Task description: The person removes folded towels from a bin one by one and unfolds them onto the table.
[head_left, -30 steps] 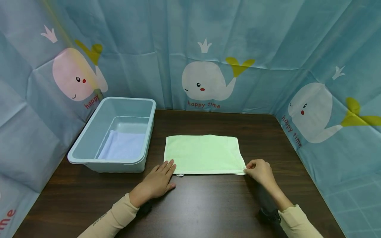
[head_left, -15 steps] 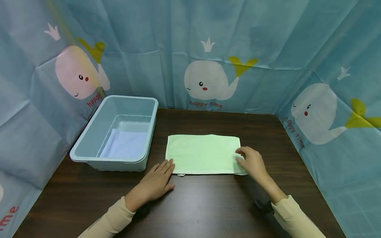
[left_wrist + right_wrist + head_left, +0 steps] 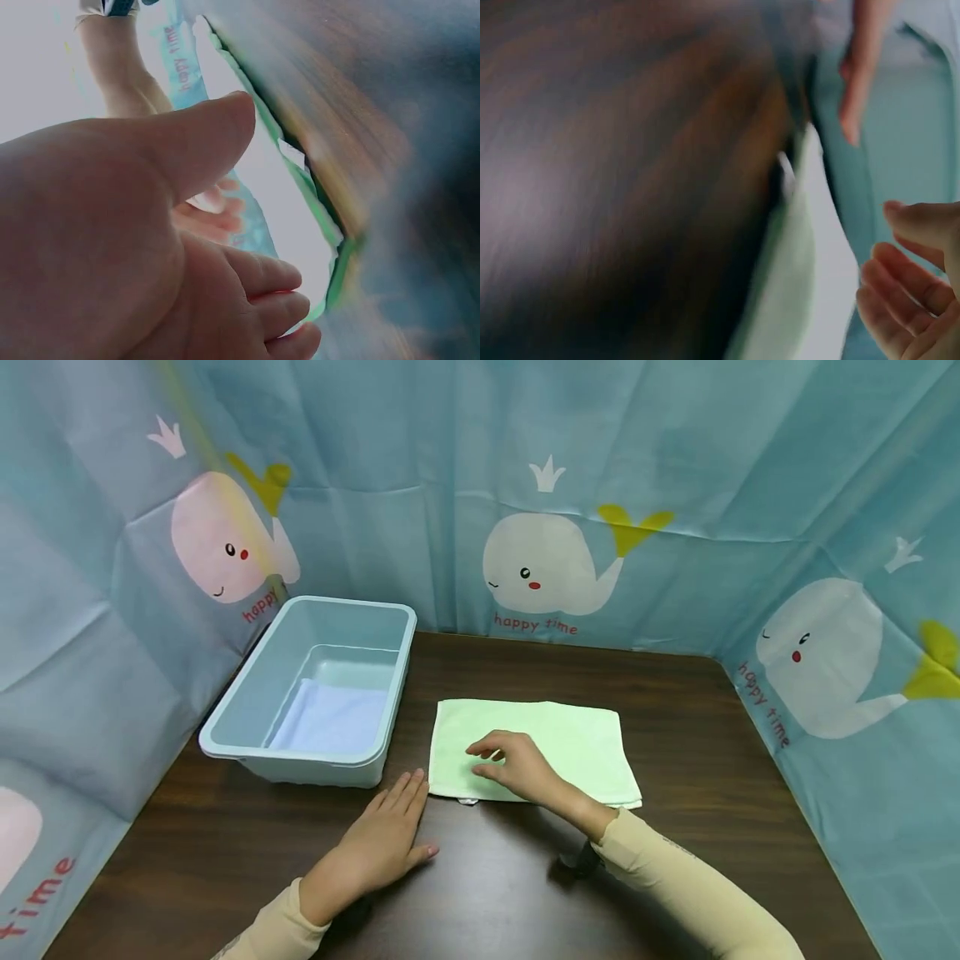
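Note:
A light green towel [image 3: 577, 743], folded into a flat rectangle, lies on the dark wooden table. A small white tag [image 3: 468, 802] pokes out from its near edge. My left hand [image 3: 386, 839] lies with straight fingers at the towel's near left corner. Over the left half of the towel hovers my right hand [image 3: 517, 764], its fingers loosely bent and nothing between them. In the right wrist view that hand's thumb [image 3: 922, 221] and fingers stand apart above the cloth.
On the left stands a pale blue plastic bin [image 3: 375, 760] with a folded lavender cloth [image 3: 330, 718] inside. Blue curtains [image 3: 375, 527] with whale prints hang behind the table [image 3: 525, 902] and along both sides.
My right hand has let go of the towel's near right corner and swept left across it. The left hand has slid slightly off the towel's corner. The head view has shifted a little.

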{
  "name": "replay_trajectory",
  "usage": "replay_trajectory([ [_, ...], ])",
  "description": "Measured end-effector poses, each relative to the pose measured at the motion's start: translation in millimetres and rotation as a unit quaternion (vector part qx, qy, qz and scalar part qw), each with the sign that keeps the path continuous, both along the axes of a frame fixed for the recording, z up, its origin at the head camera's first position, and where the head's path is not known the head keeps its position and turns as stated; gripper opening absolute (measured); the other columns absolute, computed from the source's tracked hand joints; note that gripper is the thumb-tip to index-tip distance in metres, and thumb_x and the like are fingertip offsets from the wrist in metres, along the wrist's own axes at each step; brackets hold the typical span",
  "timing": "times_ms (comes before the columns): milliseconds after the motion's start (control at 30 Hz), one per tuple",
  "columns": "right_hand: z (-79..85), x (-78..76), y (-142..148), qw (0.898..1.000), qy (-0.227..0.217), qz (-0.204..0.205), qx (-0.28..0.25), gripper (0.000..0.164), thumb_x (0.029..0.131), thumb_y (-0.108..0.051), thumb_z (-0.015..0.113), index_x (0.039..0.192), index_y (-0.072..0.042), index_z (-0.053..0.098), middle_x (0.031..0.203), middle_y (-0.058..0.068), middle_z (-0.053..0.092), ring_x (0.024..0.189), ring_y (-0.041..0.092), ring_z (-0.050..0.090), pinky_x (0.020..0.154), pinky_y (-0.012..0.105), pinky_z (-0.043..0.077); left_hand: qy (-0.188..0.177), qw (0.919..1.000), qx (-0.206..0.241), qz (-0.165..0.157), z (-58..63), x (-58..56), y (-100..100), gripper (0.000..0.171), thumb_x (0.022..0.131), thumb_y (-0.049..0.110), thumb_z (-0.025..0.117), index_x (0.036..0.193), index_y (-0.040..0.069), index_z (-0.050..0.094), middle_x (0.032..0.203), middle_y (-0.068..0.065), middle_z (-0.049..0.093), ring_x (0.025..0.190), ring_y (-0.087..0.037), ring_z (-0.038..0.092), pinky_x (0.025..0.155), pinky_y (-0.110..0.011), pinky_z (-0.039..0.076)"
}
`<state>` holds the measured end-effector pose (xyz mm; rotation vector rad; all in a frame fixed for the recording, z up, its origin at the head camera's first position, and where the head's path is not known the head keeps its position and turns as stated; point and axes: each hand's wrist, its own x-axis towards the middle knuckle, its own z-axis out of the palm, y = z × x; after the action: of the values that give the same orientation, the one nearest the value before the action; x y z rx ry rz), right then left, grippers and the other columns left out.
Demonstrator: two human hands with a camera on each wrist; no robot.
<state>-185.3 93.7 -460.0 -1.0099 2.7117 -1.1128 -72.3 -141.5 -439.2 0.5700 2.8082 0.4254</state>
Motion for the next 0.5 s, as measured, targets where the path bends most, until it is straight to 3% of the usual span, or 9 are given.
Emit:
replay_trajectory([
  [167, -11.5, 2.3, -30, 0.998, -0.019, 0.052, -0.004, 0.025, 0.086, -0.016, 0.077, 0.110, -0.009, 0.076, 0.104, 0.003, 0.076, 0.095, 0.017, 0.070, 0.085, 0.032, 0.058, -0.010, 0.9999, 0.006, 0.009, -0.2, 4.1, -5, 0.084, 0.092, 0.043, 0.066, 0.151, -0.007, 0.031, 0.163, -0.023, 0.023, 0.152, -0.040, 0.022, 0.119, -0.058, 0.026],
  [333, -24.1, 1.9, -45, 0.996, -0.055, 0.067, -0.021, 0.025, 0.084, -0.017, 0.079, 0.107, -0.009, 0.077, 0.103, 0.000, 0.076, 0.096, 0.011, 0.071, 0.087, 0.021, 0.056, -0.012, 0.9998, 0.003, 0.017, -1.6, 4.5, -9, 0.086, 0.091, 0.044, 0.067, 0.151, -0.007, 0.031, 0.163, -0.023, 0.022, 0.153, -0.040, 0.021, 0.119, -0.059, 0.026],
  [500, -34.4, 0.3, -53, 0.996, -0.049, 0.067, -0.012, 0.026, 0.081, -0.020, 0.081, 0.105, -0.010, 0.077, 0.100, -0.002, 0.075, 0.093, 0.007, 0.068, 0.086, 0.017, 0.054, -0.007, 0.9999, 0.002, 0.013, -1.9, 4.6, -13, 0.086, 0.092, 0.044, 0.067, 0.150, -0.008, 0.032, 0.162, -0.025, 0.024, 0.152, -0.041, 0.023, 0.119, -0.058, 0.027],
])
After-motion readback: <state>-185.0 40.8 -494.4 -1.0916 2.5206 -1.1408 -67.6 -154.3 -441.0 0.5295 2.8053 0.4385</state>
